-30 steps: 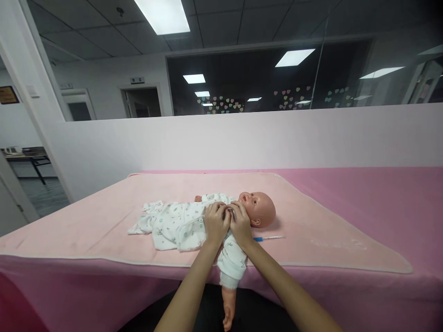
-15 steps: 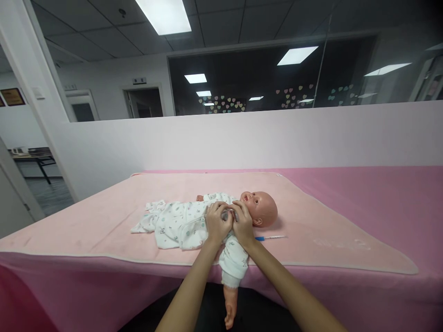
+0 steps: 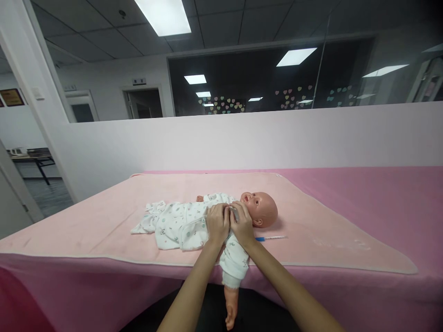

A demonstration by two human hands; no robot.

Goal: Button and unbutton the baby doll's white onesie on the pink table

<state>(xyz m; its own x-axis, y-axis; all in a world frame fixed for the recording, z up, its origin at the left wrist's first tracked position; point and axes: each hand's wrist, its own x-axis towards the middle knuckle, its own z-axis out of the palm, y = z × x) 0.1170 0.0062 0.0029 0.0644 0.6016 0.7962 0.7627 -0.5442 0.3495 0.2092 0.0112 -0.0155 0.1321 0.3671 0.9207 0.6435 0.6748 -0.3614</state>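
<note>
A baby doll (image 3: 265, 210) lies on its back, its head to the right, dressed in a white printed baby gown (image 3: 173, 223). My left hand (image 3: 218, 221) rests on the upper chest with its fingers curled. Close beside it, my right hand (image 3: 242, 223) is bent the same way, just below the doll's chin. The fingertips of both meet at the gown's neckline and pinch its white cloth; the exact grip is partly hidden. One sleeved arm of the doll (image 3: 231, 306) hangs over the table's front edge between my forearms.
A thin, clear stick with a blue end (image 3: 272, 238), like a thermometer, lies right of my right wrist. Under the doll spreads a peach mat (image 3: 114, 212) on a pink table cover (image 3: 380, 198). A low white wall (image 3: 242, 143) with glass above stands behind.
My hands have drawn closer together at the neckline, narrowing the gap between the fingers. My left hand's fingers have curled further in. The doll and the stick stay put.
</note>
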